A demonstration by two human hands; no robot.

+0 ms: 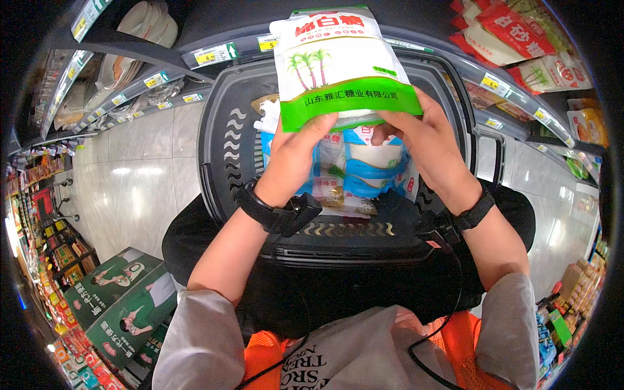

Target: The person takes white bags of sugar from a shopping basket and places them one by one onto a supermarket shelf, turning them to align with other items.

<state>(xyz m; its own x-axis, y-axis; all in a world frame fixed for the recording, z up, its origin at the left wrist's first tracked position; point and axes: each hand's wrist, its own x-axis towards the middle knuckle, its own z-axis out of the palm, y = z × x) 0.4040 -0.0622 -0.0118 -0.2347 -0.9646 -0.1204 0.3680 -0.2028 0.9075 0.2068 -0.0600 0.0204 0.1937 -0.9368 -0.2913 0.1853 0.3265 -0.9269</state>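
Note:
A white and green plastic bag of sugar [348, 63], printed with palm-like cane plants, is held up over a black plastic shopping basket [234, 195]. My left hand [297, 151] grips its lower left corner, thumb on the front. My right hand [429, 136] grips the lower right corner; its other fingers are partly hidden behind the bag. Below, inside the basket, lie several blue and white sugar bags [373, 163] and a clear bag with a brown print [336, 195]. Both wrists wear black straps with small devices.
Store shelves with price tags [212, 54] curve across the front. Red and white sugar bags [512, 34] lie at the upper right, stacked bowls [146, 24] at the upper left. Green cartons [131, 302] stand on the left. A black cable [458, 292] runs down from my right wrist.

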